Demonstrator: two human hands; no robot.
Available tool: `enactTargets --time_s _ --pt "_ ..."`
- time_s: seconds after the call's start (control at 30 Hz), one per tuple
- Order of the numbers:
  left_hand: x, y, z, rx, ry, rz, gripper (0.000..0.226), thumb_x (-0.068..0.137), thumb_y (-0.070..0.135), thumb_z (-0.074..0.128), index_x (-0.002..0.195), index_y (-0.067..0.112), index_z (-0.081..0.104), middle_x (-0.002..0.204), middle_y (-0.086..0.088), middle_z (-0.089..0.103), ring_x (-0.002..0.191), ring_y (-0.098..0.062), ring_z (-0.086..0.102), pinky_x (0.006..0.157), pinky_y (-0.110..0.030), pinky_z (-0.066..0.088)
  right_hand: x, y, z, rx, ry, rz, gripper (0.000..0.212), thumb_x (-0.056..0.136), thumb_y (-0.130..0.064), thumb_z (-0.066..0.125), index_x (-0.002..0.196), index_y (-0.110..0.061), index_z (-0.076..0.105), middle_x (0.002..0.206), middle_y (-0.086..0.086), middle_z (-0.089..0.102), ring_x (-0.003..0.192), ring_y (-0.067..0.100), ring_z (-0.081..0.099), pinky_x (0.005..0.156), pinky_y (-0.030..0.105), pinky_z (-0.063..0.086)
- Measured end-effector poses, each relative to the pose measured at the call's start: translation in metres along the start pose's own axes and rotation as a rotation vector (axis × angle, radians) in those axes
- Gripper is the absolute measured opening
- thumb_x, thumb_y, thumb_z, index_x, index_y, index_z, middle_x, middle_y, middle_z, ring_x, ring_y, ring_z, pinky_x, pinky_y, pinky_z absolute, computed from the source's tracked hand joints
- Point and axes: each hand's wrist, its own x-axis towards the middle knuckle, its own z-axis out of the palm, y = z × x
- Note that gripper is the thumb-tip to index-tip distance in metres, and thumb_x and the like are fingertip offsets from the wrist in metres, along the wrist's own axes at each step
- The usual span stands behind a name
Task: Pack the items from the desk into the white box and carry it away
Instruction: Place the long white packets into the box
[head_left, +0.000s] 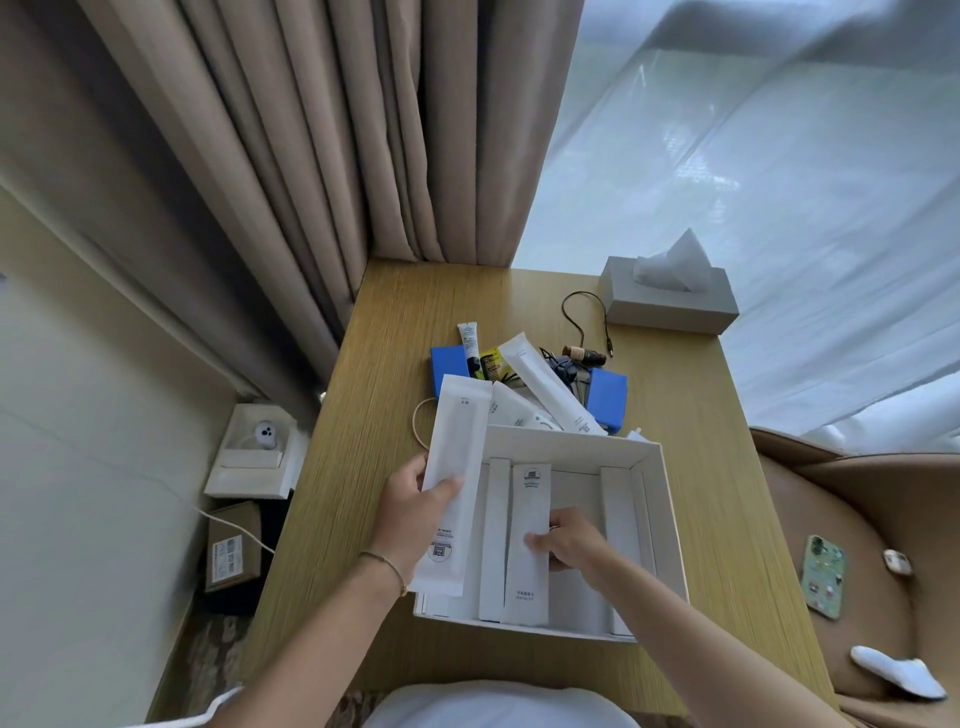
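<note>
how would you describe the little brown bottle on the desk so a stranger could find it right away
Start at the grey tissue box at the desk's far right corner. Just in front of it, beside the looped black cable, lies the small brown bottle. It is the only dark brown, cork-topped thing among white packets and blue boxes.

Views: one only, head-worn, wide-angle; no second view to share ground with.
Position: above the near edge of the light wooden bench (363, 467), over the open white cardboard box (660, 499).
Direction: forward and steeply down, toward the beige pleated curtain (311, 156) and sheer white drape (753, 182) behind the bench.
Nearness: close; both forearms reaching in from the bottom edge, left hand (410, 514) and right hand (571, 540) near frame centre.
Coverage: whole bench top, floor strip at left, tan leather seat (857, 519) at right.
Distortion: edges bowed, curtain folds leaning inward.
</note>
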Motion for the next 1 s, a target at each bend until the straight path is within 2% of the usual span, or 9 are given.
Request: enactTargets --time_s 0.07,0.17,0.27,0.53,0.63,0.73,0.8,0.93,1.0 --pt "-0.003 -0.002 0.001 0.012 -0.012 -0.002 0.011 0.092 0.013 0.067 0.098 0.022 0.071 0.085 0.004 0.078 0.075 -0.014 0.075 0.056 -0.022 0.056 0.005 -0.003 0.001 -0.091 0.026 0.012 0.011 0.092 -0.013 0.073 0.084 -0.009 0.067 0.083 0.005 0.072 0.078 0.019 0.072 0.068 0.028 0.06" --pt "-0.006 -0.006 0.004 0.018 -0.029 -0.014 0.011 0.093 0.013 0.067 0.098 0.022 0.071 0.086 0.003 0.078 0.076 -0.015 0.076 0.058 -0.025 0.058 0.012 -0.005 0.004 -0.27 0.081 0.001 0.024 0.09 -0.021 0.073 0.073 -0.014 0.057 0.077 0.008 0.065 0.076 0.024 0.071 0.071 0.035 0.058" --pt "-0.007 -0.01 0.009 0.041 -0.056 -0.033 0.013 0.092 0.013 0.067 0.102 0.021 0.071 0.09 0.002 0.078 0.081 -0.018 0.076 0.067 -0.035 0.062 0.015 -0.001 0.005 -0.469 0.182 -0.073 0.043 0.086 -0.033 0.075 0.062 -0.019 0.042 0.063 -0.001 0.05 0.058 0.016 0.049 0.055 0.028 0.038" --pt "0.002 -0.012 0.026 0.133 -0.199 -0.168 0.021 0.091 0.008 0.066 0.109 0.019 0.068 0.103 -0.005 0.076 0.093 -0.024 0.074 0.084 -0.046 0.061 0.015 0.004 0.003 -0.707 0.234 -0.096 0.039 0.083 -0.059 0.068 0.075 -0.023 0.057 0.077 -0.005 0.063 0.069 0.017 0.058 0.056 0.028 0.04" --pt "0.006 -0.016 0.041 0.185 -0.263 -0.234 0.023 0.092 0.009 0.066 0.114 0.017 0.065 0.107 -0.005 0.074 0.097 -0.023 0.073 0.085 -0.043 0.061 0.008 -0.004 -0.008 -0.63 0.258 -0.075 0.033 0.087 -0.047 0.066 0.071 -0.02 0.056 0.073 -0.003 0.061 0.068 0.02 0.057 0.057 0.027 0.041" --pt "0.01 -0.022 0.055 0.242 -0.302 -0.265 0.025 0.093 0.011 0.067 0.117 0.014 0.062 0.111 -0.005 0.072 0.099 -0.024 0.072 0.078 -0.036 0.063 -0.009 -0.008 -0.034 -0.477 0.394 -0.103 0.025 0.084 -0.026 0.058 0.063 -0.014 0.055 0.06 -0.002 0.058 0.059 0.022 0.056 0.051 0.026 0.036" --pt "0.012 -0.027 0.066 0.275 -0.328 -0.295 0.025 0.093 0.012 0.067 0.118 0.012 0.061 0.111 -0.006 0.072 0.098 -0.023 0.072 0.073 -0.032 0.063 -0.025 -0.008 -0.049 -0.39 0.468 -0.137 0.021 0.084 -0.023 0.056 0.066 -0.013 0.06 0.062 -0.004 0.063 0.059 0.017 0.058 0.05 0.025 0.038" --pt "0.024 -0.04 0.091 0.357 -0.333 -0.355 0.018 0.093 0.009 0.065 0.11 0.011 0.061 0.106 -0.009 0.073 0.091 -0.024 0.073 0.061 -0.027 0.061 -0.051 -0.009 -0.054 -0.362 0.47 -0.2 0.019 0.087 -0.021 0.057 0.071 -0.017 0.066 0.066 -0.007 0.066 0.062 0.01 0.059 0.049 0.025 0.039" --pt "0.033 -0.046 0.103 0.41 -0.319 -0.363 0.013 0.093 0.006 0.064 0.104 0.01 0.062 0.101 -0.011 0.072 0.086 -0.025 0.072 0.056 -0.026 0.06 -0.057 -0.009 -0.054 -0.34 0.474 -0.215 0.019 0.089 -0.02 0.057 0.074 -0.016 0.068 0.069 -0.005 0.067 0.066 0.012 0.062 0.056 0.029 0.048"
